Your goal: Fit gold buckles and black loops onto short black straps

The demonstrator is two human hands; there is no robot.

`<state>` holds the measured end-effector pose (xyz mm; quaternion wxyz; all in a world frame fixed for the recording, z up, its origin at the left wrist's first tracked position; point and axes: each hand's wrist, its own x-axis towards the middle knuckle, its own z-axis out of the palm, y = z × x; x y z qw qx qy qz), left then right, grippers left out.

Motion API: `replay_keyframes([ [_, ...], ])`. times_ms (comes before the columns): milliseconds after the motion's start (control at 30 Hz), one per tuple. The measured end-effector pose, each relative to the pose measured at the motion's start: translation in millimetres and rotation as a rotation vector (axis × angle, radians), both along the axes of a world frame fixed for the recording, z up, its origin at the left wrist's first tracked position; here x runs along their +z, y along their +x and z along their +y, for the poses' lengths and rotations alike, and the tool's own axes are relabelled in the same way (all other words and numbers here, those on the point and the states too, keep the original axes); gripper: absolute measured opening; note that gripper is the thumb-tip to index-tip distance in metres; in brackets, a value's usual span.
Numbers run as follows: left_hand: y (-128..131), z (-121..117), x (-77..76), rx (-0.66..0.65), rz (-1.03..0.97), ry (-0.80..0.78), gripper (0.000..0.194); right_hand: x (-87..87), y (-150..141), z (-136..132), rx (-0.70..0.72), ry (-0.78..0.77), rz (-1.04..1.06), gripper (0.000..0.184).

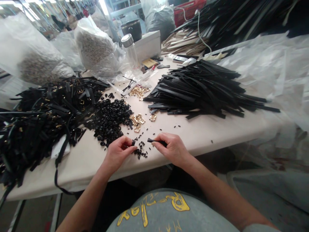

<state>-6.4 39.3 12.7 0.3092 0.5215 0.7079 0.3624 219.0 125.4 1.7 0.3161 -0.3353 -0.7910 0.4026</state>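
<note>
My left hand (120, 149) is closed, pinching a small black piece (133, 142) between thumb and fingers; its exact shape is partly hidden. In my closed right hand (171, 146) is a black strap (151, 140), its end pointing left towards the other hand, with a gap between them. Small black bits (142, 154) lie scattered on the table below and between the hands. Just beyond my left hand is a heap of black strap loops (111, 119). Gold buckles (137, 120) lie in small groups past the hands, some farther back (139, 91).
Loose black straps (198, 90) are piled at the right, and straps with gold buckles (55, 109) at the left. A glass bottle (130, 48), a white box (148, 45) and filled plastic bags (93, 45) stand at the back. The pale table's front edge (154, 164) runs beneath my forearms.
</note>
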Motion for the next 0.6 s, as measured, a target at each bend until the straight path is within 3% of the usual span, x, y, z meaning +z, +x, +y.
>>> replay_keyframes([
  [100,8.6,-4.7,-3.1,0.078,-0.409,-0.036,0.027,5.7,-9.9,-9.7,0.038,0.040,0.015,0.010],
  [267,22.9,-8.4,1.1,0.147,-0.768,-0.010,0.030,9.5,-25.5,-22.6,0.027,0.258,0.034,0.015],
  [400,29.0,-9.6,4.5,0.205,-0.889,0.029,0.032,11.0,-29.5,-27.2,0.015,0.387,0.013,0.021],
  [600,31.4,-13.3,7.1,0.240,-0.881,0.056,0.032,13.7,-27.7,-28.6,0.033,0.418,-0.003,0.025],
])
